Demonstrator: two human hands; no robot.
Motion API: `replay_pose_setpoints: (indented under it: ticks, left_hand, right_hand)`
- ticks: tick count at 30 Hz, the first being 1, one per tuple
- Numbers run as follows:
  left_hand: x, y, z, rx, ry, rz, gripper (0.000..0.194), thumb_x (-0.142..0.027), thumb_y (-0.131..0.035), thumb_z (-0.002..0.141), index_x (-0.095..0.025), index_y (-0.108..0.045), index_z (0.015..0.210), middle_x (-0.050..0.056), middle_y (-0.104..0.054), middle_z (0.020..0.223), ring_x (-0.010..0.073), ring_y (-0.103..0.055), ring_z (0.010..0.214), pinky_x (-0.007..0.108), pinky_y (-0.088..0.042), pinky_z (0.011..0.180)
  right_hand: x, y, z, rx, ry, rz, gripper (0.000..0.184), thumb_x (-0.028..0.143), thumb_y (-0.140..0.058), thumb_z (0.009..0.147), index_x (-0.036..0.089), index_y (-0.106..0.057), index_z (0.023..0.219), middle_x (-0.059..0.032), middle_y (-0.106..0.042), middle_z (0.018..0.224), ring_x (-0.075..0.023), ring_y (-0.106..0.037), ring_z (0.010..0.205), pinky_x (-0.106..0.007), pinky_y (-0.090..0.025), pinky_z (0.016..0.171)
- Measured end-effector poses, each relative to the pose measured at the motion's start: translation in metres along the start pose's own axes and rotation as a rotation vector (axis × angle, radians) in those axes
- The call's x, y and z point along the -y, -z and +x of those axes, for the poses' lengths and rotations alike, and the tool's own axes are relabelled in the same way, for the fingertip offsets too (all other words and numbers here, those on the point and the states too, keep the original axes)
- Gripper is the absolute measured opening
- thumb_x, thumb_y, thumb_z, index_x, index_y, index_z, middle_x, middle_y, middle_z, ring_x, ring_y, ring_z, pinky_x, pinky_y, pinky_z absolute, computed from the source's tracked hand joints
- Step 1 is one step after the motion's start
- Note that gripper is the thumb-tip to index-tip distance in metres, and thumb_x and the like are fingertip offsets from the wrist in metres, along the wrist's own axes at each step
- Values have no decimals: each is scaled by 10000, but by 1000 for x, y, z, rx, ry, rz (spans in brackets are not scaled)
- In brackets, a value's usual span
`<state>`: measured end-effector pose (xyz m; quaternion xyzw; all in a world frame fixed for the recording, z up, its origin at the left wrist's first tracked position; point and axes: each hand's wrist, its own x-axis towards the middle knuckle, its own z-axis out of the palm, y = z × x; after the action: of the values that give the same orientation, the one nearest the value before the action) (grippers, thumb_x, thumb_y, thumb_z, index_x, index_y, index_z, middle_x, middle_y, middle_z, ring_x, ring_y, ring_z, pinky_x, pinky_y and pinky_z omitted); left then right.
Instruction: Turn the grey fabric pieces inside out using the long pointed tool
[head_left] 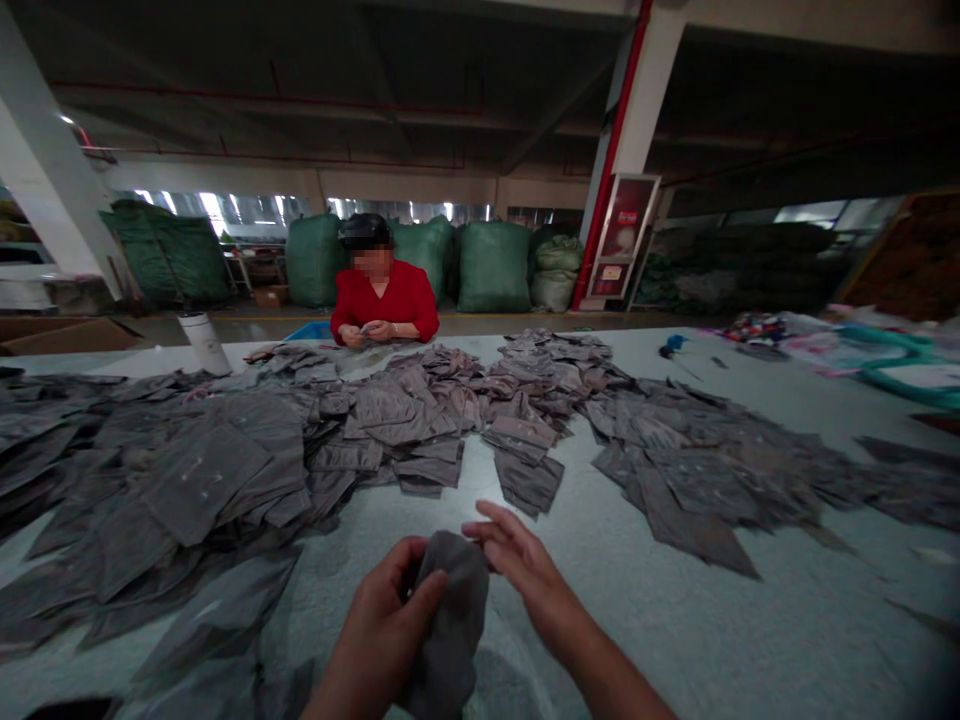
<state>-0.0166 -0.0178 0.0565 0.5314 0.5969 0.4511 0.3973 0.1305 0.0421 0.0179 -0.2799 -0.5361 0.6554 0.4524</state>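
At the bottom centre of the frame, a grey fabric piece [452,620] is gripped between the thumb and fingers of the left hand [394,610]. Just to its right, the right hand [525,570] is held with its fingers spread and loosely extended, the fingertips close by the cloth's edge; whether the cloth is touched by them cannot be told. Both hands are held over a pale table [600,620]. Across the left side, a wide heap of grey pieces [210,470] is spread, and another pile [690,460] is seen at right. A white bottle [204,343] is stood at the far edge, upper left. Beyond it, at upper centre, something small is held in both hands by a person in red [385,300], with green sacks [493,267] lined up behind.
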Motion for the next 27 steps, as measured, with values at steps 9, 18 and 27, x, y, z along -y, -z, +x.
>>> replay_pose_setpoints:
  ticks: [9, 18, 27]
  left_hand:
    - [16, -17, -6, -237, -62, 48, 323, -359, -466, 740, -173, -574, 980, 63, -653, 986, 209, -592, 908, 305, -458, 798]
    - [45, -33, -22, -403, -17, 77, 346, -459, -367, 781, -224, -594, 895, 25, -682, 918, 199, -607, 897, 262, -489, 727]
    - [22, 5, -19, -129, -68, 444, 373, -425, -411, 764, -218, -566, 1034, 63, -639, 1044, 204, -578, 967, 279, -446, 804]
  right_hand:
    - [-18, -40, 17, -115, 180, -496, 384, 428, -352, 859, 164, -493, 619, 29, -447, 554, -103, -431, 543, -200, -316, 503]
    - [-36, -44, -2, -137, 126, -530, 399, 449, -323, 857, 181, -415, 576, 30, -412, 532, -97, -391, 503, -203, -285, 472]
    - [-51, -58, -6, -234, 71, -316, 486, 611, -265, 799, 191, -412, 604, 13, -423, 551, -118, -401, 522, -214, -329, 480]
